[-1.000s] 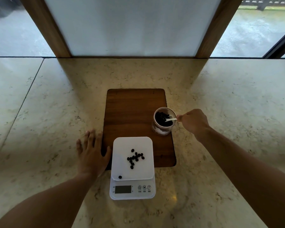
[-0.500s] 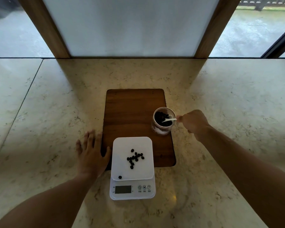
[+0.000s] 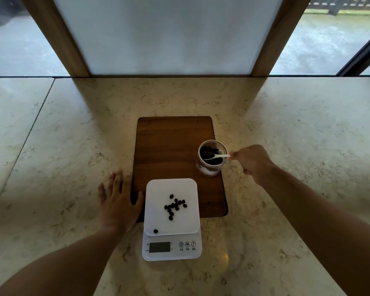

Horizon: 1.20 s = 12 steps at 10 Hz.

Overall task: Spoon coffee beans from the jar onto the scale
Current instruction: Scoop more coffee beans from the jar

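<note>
A small glass jar point(image 3: 209, 167) of dark coffee beans stands on the right side of a wooden board point(image 3: 171, 146). My right hand point(image 3: 252, 162) pinches the handle of a white spoon point(image 3: 217, 156), whose bowl lies inside the jar among the beans. A white digital scale point(image 3: 158, 195) sits at the board's near edge with several beans point(image 3: 175, 206) scattered on its platform and one stray bean point(image 3: 155, 231) near its front left corner. My left hand point(image 3: 118, 201) rests flat on the counter, fingers apart, touching the board's left edge beside the scale.
The marble counter point(image 3: 286, 135) stretches wide on both sides. A frosted panel with wooden frame posts point(image 3: 271, 39) stands at the counter's far edge, with windows on either side.
The spoon's bowl has sunk a little deeper into the jar and my right hand has shifted slightly. My left hand and the scale have stayed put.
</note>
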Motion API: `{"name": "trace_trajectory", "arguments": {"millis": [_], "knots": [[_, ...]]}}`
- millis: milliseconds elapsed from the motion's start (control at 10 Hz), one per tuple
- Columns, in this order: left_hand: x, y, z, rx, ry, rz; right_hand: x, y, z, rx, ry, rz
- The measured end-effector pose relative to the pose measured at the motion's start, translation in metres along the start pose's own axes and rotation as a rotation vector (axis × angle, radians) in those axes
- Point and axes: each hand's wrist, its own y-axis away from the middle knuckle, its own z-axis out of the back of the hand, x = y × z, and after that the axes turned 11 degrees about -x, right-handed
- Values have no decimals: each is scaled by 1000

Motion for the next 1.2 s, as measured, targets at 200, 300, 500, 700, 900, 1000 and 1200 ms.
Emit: {"name": "trace_trajectory", "arguments": {"millis": [200, 300, 500, 700, 900, 1000, 1200], "knots": [[1, 0, 1, 5, -13, -7, -1, 0, 1, -20, -29, -16], [0, -1, 1, 0, -7, -4, -2, 1, 3, -5, -25, -19], [-1, 0, 3, 5, 0, -3, -3, 0, 5, -19, -60, -58], [-2, 0, 5, 7, 4, -1, -2, 2, 12, -21, -56, -49], [-2, 0, 4, 12, 2, 1, 1, 8, 18, 4, -86, -7], [-2, -1, 4, 9, -5, 0, 5, 14, 15, 32, -61, 26], [-2, -1, 3, 15, -16, 4, 6, 31, 5, 150, -61, 55]]}}
